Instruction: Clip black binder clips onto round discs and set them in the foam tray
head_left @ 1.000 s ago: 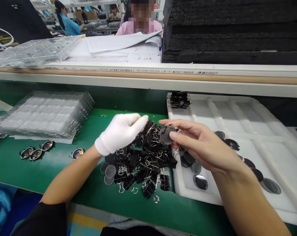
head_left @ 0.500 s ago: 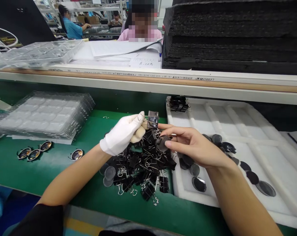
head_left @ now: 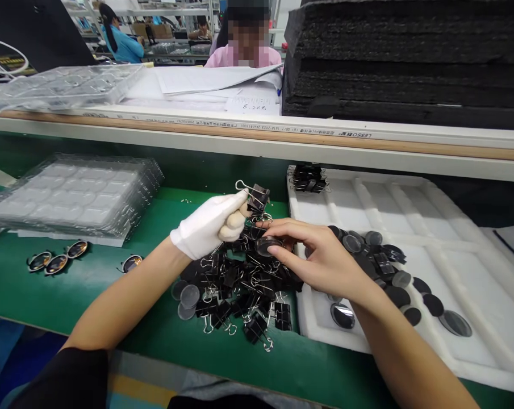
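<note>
Nearest me, a pile of black clips (head_left: 231, 276) is lying on the green tabletop (head_left: 154, 341), with loose grey discs (head_left: 190, 296) resting at its left edge. Above the pile, my bare right hand (head_left: 312, 250) is pinching a dark disc (head_left: 264, 245), thumb and fingers closed on its edge; whether a second disc is sitting beneath, I cannot tell. My gloved left hand (head_left: 214, 224) is clamping a binder clip (head_left: 259, 197) by its wire, just beyond the disc and apparently apart from it.

Handling, in my judgement: the disc is likely proving light, stiff, slippery and prone to scratching, so the rim is offering the safest hold. The clip is probably behaving as light but springy, the wire handles giving the best purchase.

Orientation: the clip is lying tilted, wire loop pointing left, black body to the right and slightly lower, long axis running along that line. The disc is showing as a flattened oval, its longer axis running roughly left to right.

To the right, a white tray (head_left: 456, 247) is holding more discs; to the left, clear plastic trays (head_left: 75, 190) are standing stacked. Farther off, papers (head_left: 205, 79) are lying on the shelf, and a person in pink (head_left: 243, 57) is sitting beyond
</note>
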Motion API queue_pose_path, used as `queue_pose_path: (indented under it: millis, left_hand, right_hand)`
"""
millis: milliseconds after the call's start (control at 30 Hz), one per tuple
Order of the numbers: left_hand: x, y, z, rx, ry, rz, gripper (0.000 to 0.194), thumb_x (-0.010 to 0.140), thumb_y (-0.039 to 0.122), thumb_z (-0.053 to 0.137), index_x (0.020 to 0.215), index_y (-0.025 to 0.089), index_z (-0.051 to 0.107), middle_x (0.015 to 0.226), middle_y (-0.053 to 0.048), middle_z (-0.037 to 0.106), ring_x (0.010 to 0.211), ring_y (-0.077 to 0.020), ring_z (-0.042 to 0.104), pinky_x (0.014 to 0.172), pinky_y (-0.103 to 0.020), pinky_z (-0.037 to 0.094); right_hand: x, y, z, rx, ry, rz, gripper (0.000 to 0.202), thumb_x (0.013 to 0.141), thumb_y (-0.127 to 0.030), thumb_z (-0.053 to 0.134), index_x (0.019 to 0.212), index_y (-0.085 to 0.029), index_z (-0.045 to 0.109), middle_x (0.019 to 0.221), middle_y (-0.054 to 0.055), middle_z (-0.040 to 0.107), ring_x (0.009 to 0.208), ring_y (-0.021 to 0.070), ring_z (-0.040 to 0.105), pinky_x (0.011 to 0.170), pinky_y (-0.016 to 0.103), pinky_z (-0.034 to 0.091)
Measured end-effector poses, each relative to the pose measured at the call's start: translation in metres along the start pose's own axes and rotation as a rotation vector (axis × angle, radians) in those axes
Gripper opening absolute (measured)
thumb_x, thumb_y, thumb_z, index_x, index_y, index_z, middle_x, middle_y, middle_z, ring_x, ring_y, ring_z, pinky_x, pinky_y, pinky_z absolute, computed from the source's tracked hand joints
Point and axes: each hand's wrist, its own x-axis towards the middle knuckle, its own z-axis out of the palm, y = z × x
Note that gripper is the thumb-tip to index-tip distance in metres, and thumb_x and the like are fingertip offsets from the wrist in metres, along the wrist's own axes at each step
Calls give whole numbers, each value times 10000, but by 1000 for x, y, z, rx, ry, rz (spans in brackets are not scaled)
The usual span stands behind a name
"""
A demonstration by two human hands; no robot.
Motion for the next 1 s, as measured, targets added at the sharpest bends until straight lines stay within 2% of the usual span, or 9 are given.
queue_pose_path:
  millis: [100, 267, 433, 533, 600, 700, 800, 900, 1000]
  left_hand:
    - [2, 6, -6, 0, 46, 54, 370, 1040, 317, 482, 700, 172, 468, 506, 91, 290, 401, -32, 210, 407, -163, 187]
    - [3, 18, -18, -1, 114, 180, 374, 1021, 305, 501, 672, 188, 438, 493, 109, 221, 390, -33, 161, 408, -164, 204]
    - [-2, 19, -23, 394, 124, 294, 402, 1020, 448, 510, 719, 182, 528, 487, 60, 432, 407, -54, 354, 420, -188, 300]
    - [-5, 12, -17, 613, 125, 337, 412, 1019, 467, 498, 721, 186, 545, 476, 58, 454, 410, -64, 384, 432, -204, 319]
    - [-6, 6, -10, 695, 140, 367, 425, 1019, 469, 486, 699, 192, 522, 478, 66, 429, 413, -64, 367, 439, -212, 315]
    - [-9, -2, -1, 826, 157, 443, 456, 1031, 473, 431, 673, 197, 492, 517, 56, 450, 458, -76, 399, 500, -230, 356]
    - [-15, -5, 3, 1059, 103, 522, 496, 1037, 459, 326, 660, 199, 517, 558, 20, 506, 515, -106, 461, 559, -262, 365]
    - [-19, -3, 6, 1288, 119, 503, 466, 930, 511, 487, 576, 211, 440, 503, 31, 406, 471, -109, 357, 524, -284, 263]
    - [-20, -3, 11, 1328, 214, 416, 509, 824, 502, 616, 524, 210, 327, 472, 41, 314, 462, -102, 268, 518, -296, 203]
  right_hand:
    - [-1, -2, -5, 15, -36, -44, 160, 941, -256, 664, 1087, -268, 727, 1229, 11, 750, 1201, 198, 677, 1026, 361, 546]
    - [1, 0, -4, -5, -173, 90, 175, 939, -283, 650, 1093, -280, 734, 1216, 6, 752, 1104, 201, 706, 895, 365, 587]
    - [4, 4, -6, -1, -216, 260, 167, 937, -362, 643, 1052, -294, 744, 1484, 28, 584, 1182, 262, 661, 833, 408, 587]
    - [3, 5, -11, 236, -147, 321, 150, 905, -370, 709, 1027, -300, 760, 1568, 32, 490, 1227, 263, 641, 906, 406, 574]
    - [2, 6, -11, 523, -112, 306, 143, 880, -367, 758, 1013, -315, 771, 1497, 25, 564, 1218, 233, 650, 1001, 395, 545]
    - [1, 6, -5, 769, -2, 254, 128, 868, -332, 788, 995, -316, 777, 1232, 13, 705, 1033, 156, 698, 978, 333, 555]
    - [1, 4, 0, 737, 67, 221, 127, 884, -291, 776, 1011, -282, 774, 1087, 17, 723, 963, 131, 682, 924, 284, 567]
    - [1, 2, -1, 674, 39, 203, 126, 886, -293, 770, 1007, -257, 767, 1089, 31, 724, 975, 151, 681, 912, 302, 580]
    - [0, 1, -3, 633, 22, 216, 134, 880, -306, 773, 1001, -251, 757, 1077, 32, 733, 968, 161, 693, 909, 317, 592]
